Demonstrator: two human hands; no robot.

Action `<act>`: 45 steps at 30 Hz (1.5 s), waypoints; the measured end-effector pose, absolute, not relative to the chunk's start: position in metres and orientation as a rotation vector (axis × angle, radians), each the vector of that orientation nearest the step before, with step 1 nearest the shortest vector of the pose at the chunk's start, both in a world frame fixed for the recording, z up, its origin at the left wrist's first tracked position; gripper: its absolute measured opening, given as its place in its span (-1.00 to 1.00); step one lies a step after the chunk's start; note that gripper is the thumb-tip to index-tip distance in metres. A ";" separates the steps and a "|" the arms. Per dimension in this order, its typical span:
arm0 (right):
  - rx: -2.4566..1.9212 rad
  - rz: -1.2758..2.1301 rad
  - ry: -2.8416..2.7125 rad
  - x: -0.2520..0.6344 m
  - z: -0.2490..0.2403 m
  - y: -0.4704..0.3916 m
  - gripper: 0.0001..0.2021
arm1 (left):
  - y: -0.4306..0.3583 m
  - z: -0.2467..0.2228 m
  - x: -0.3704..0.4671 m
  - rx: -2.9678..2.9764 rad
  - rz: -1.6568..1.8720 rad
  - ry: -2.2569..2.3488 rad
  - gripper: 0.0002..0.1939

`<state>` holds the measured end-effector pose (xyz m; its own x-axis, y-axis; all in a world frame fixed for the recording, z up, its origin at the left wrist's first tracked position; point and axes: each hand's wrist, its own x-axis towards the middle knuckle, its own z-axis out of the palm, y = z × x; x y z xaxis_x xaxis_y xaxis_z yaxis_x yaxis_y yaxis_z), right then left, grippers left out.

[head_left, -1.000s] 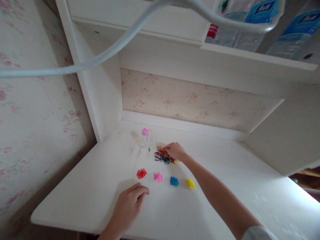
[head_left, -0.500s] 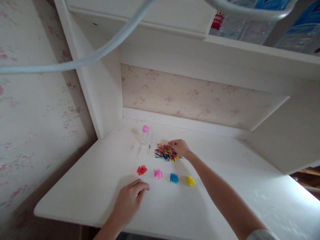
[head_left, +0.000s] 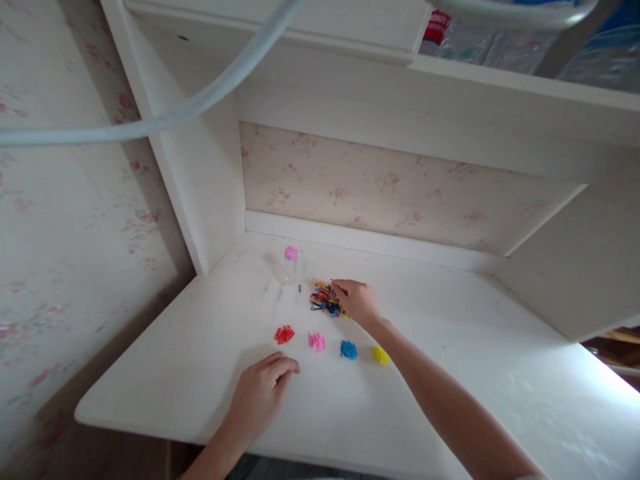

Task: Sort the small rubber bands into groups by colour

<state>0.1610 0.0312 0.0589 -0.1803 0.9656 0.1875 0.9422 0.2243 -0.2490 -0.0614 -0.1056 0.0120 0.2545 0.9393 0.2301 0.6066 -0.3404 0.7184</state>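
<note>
My right hand (head_left: 356, 300) reaches over the mixed pile of small coloured rubber bands (head_left: 324, 299), covering its right part. Its thumb and fingertips are pinched together at the pile's far edge; whatever is between them is too small to name. My left hand (head_left: 263, 387) rests on the desk with fingers curled in, and I see nothing in it. Just beyond it lies a little heap of red bands (head_left: 284, 335). To the right follow heaps of pink bands (head_left: 317, 342), blue bands (head_left: 349, 350) and yellow bands (head_left: 381, 355), the last partly behind my right forearm.
A clear bottle with a pink lid (head_left: 291, 263) stands behind the pile, with a small dark band (head_left: 299, 288) near it. The white desk (head_left: 175, 360) ends at a back panel. A pale curved tube (head_left: 190, 110) crosses overhead, and plastic bottles (head_left: 500, 47) sit on the upper shelf.
My right hand has shifted slightly left along the pile's far edge, covering more of its right side. My left hand stays curled in place. The view has tilted a little.
</note>
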 end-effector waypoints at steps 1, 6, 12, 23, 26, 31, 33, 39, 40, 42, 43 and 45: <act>-1.749 0.105 -2.224 0.155 0.059 0.025 -0.66 | -0.105 0.012 -0.061 2.040 0.887 1.399 -0.73; -1.469 0.063 -2.465 0.121 0.049 -0.010 -0.62 | -0.104 0.009 -0.062 2.062 0.890 1.406 -0.73; -1.360 0.024 -2.649 0.093 0.038 -0.034 -0.67 | -0.104 0.007 -0.062 2.033 0.913 1.398 -0.74; -1.333 0.078 -2.685 0.096 0.048 -0.044 -0.73 | -0.105 0.007 -0.063 1.954 0.975 1.364 -0.74; -1.368 0.143 -2.531 0.110 0.052 -0.056 -0.67 | -0.105 0.006 -0.063 1.931 0.983 1.363 -0.74; -1.413 0.438 -2.217 0.146 0.045 -0.092 -0.67 | -0.105 0.006 -0.063 1.953 0.976 1.345 -0.75; -1.464 0.542 -2.060 0.163 0.036 -0.109 -0.68 | -0.104 0.007 -0.063 1.976 0.961 1.346 -0.75; -1.709 0.606 -1.606 0.216 0.003 -0.148 -0.62 | -0.097 0.010 -0.057 1.993 0.970 1.419 -0.76; -1.735 0.603 -1.561 0.224 -0.001 -0.152 -0.62 | -0.095 0.012 -0.054 1.996 0.957 1.442 -0.76; -1.772 0.610 -1.493 0.234 -0.006 -0.158 -0.61 | -0.090 0.018 -0.043 2.032 0.912 1.476 -0.76; -1.778 0.618 -1.469 0.236 -0.007 -0.159 -0.60 | -0.087 0.021 -0.037 2.066 0.884 1.482 -0.76; -1.765 0.639 -1.445 0.237 -0.007 -0.159 -0.60 | -0.080 0.029 -0.021 2.153 0.815 1.476 -0.75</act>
<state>0.2374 -0.1593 -0.0073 0.2368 0.9682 0.0809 0.5916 -0.0777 -0.8025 -0.0209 -0.0800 0.0294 0.2708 0.9331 0.2366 0.6974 -0.3596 0.6199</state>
